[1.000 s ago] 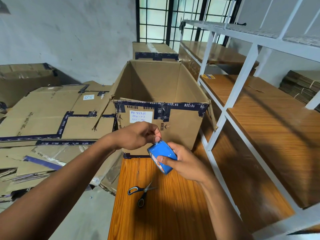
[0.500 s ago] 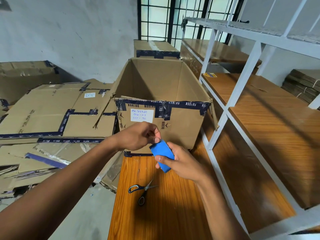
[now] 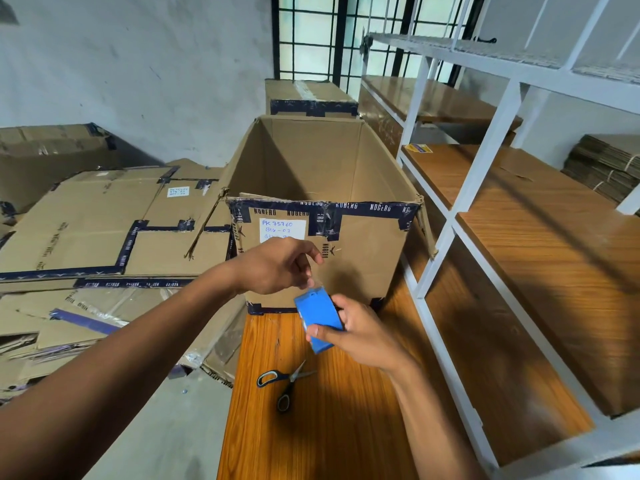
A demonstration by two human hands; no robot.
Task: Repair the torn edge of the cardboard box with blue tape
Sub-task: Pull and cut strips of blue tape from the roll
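Your right hand (image 3: 360, 332) grips a blue tape roll (image 3: 320, 318), fingers curled round it, thumb pressed on its face. Your left hand (image 3: 277, 266) hovers just above the roll, thumb and forefinger pinching what looks like a thin clear strip at the roll's top edge; what it is cannot be told. Both hands hang over the bench (image 3: 329, 427), just in front of the open box (image 3: 363, 258), which stands at the bench's far end. Scissors (image 3: 285, 382) lie on the bench nearer you. Flattened cartons (image 3: 86, 237) are stacked beyond the bench's left edge; white shelving (image 3: 485, 161) stands at its right.
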